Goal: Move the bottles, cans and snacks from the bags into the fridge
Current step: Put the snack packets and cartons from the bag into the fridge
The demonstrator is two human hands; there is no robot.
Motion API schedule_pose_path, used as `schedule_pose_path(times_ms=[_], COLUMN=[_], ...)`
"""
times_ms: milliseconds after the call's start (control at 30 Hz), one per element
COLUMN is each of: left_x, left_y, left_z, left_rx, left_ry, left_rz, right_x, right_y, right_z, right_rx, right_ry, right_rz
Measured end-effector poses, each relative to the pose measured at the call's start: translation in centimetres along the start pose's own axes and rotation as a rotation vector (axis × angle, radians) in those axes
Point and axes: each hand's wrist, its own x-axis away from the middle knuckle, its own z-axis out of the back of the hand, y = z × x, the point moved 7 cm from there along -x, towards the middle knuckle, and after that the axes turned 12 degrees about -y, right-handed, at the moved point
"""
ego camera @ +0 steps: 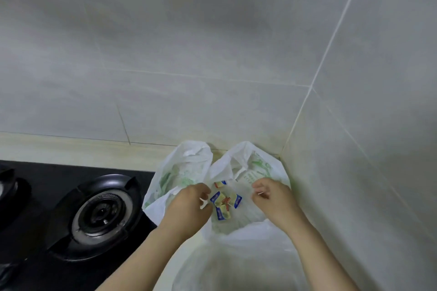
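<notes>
We pinch the rim of the plastic bag [260, 165] with left hand [189, 207] and right hand [274, 198], spreading it to expose the snack packets [224, 202].

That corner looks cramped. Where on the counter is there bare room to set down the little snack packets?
Barest: the beige counter strip between the gas hob and the tiled wall, ending at the left bag. The corner is crowded: that bag, the right bag pinched open by the left hand and right hand, more plastic in front.

Thin crinkled plastic bag [248, 168]; glossy black glass hob [59, 172]; matt tiles [189, 54].
</notes>
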Motion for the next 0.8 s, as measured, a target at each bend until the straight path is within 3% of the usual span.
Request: schedule_pose_path(times_ms=[567, 800], left_x=[-10.6, -12.2], left_y=[-6.6, -8.5], left_z=[-6.4, -7.9], left_rx=[0.047, 0.034], left_ry=[-0.189, -0.211], left_rz=[0.113, 0.168], right_x=[-15.5, -19.6], right_y=[2.1, 1.6], right_z=[-8.2, -7.7], right_rx=[0.372, 0.404], right_ry=[-0.517, -0.470], right_rz=[-0.011, 0.007])
